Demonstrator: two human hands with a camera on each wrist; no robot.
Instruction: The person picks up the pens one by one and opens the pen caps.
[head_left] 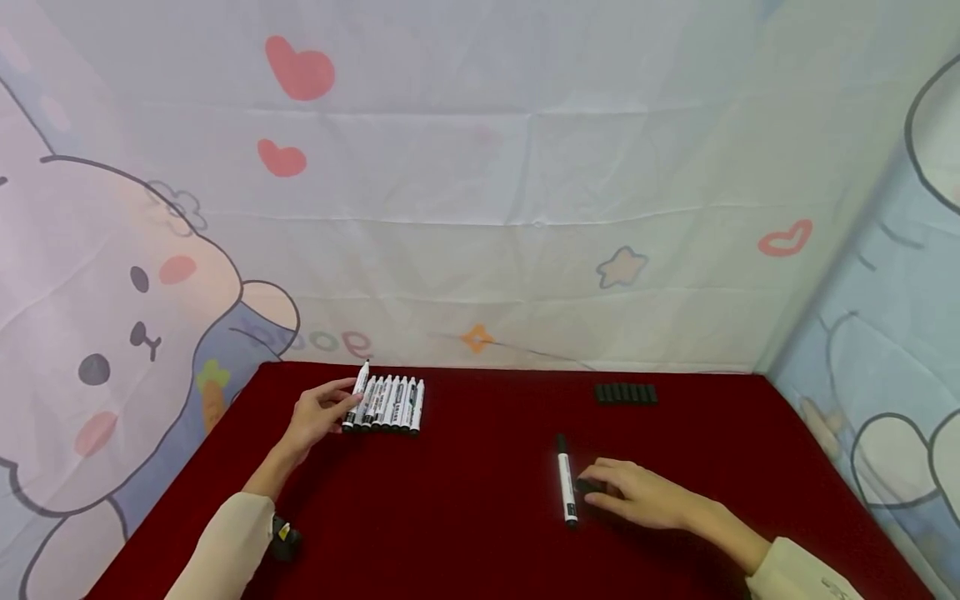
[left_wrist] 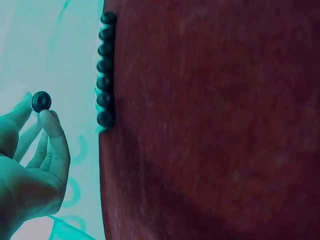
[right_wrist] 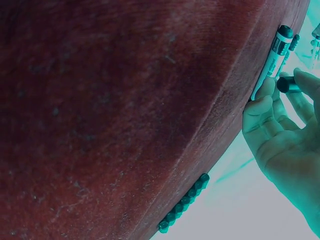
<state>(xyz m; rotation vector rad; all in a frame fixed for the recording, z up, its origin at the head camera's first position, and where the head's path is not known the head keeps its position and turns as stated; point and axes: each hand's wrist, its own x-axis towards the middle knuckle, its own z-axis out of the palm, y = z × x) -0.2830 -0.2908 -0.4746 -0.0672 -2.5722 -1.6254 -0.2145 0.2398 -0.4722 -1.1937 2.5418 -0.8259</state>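
My left hand point(head_left: 318, 415) pinches a white whiteboard marker point(head_left: 361, 387) by its barrel, its bare black tip pointing up and away. In the left wrist view this marker's black end point(left_wrist: 41, 102) shows between thumb and finger. Just right of it lies a row of several uncapped white markers point(head_left: 396, 404). My right hand point(head_left: 641, 497) holds a small black marker cap point(right_wrist: 288, 85) between thumb and fingers. Close to its fingertips, on the left, a capped marker point(head_left: 566, 485) lies on the red cloth, black cap toward the back.
A row of several black caps point(head_left: 626, 393) lies near the back right of the red-covered table point(head_left: 480, 533). Behind the table hangs a printed cloth point(head_left: 480, 183). A small dark object point(head_left: 285, 537) sits by the left sleeve.
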